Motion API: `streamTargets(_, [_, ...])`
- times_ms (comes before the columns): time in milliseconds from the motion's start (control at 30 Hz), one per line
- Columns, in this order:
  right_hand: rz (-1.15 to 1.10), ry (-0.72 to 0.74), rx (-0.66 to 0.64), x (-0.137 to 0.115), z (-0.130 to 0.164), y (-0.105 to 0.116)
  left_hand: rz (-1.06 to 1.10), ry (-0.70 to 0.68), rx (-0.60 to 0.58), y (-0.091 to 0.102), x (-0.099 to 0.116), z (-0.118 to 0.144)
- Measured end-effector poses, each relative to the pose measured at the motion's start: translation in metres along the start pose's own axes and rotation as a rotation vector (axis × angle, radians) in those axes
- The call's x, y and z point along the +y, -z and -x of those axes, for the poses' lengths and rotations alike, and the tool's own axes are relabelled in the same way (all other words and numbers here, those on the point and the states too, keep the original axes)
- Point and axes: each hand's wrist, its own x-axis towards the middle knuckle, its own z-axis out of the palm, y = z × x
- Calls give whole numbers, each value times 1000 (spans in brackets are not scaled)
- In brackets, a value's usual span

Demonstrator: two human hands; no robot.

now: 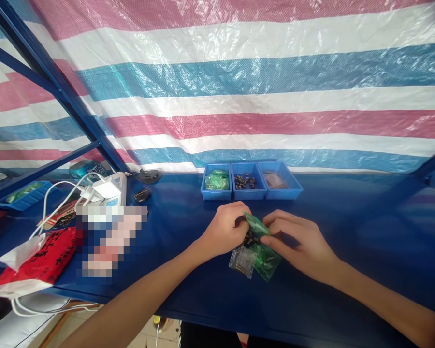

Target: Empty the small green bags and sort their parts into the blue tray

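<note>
Over the blue table (188, 285), my left hand (226, 227) and my right hand (299, 241) pinch a small green plastic bag (256, 224) between them. My left hand grips its upper left corner, and my right fingers close on its right side. Just below lie a second green bag (267, 263) and a small clear bag (242, 261) with thin metal pieces inside. Several dark metal fittings (249, 237) show beside my left fingers, partly hidden. What the held bag contains cannot be made out.
Three blue bins stand behind my hands: one with green packets (217, 181), one with metal fittings (244, 182), one with clear bags (275, 181). At left are a power strip (120, 188) with white cables, a black rounded object (142, 195) and a red bag (56, 256).
</note>
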Motion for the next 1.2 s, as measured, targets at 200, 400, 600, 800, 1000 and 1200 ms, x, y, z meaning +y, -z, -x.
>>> streamTargets(200, [-82, -202, 68, -2, -4, 0, 4, 58, 28, -1, 1, 1])
streamTargets(400, [-306, -453, 119, 5, -7, 4, -182, -112, -1, 3, 6, 4])
streamTargets(600, [-451, -454, 69, 5, -8, 3, -439, -274, -29, 0, -2, 6])
streamTargets(800, [-336, -377, 153, 10, -13, 8, -309, -197, 53, 5, -6, 3])
streamTargets(1000, [-135, -209, 183, 25, -36, 4, -167, -8, 194, 10, -8, -1])
streamTargets(1200, [-142, -109, 172, 40, -118, -7, -247, -9, 427, 34, -33, -11])
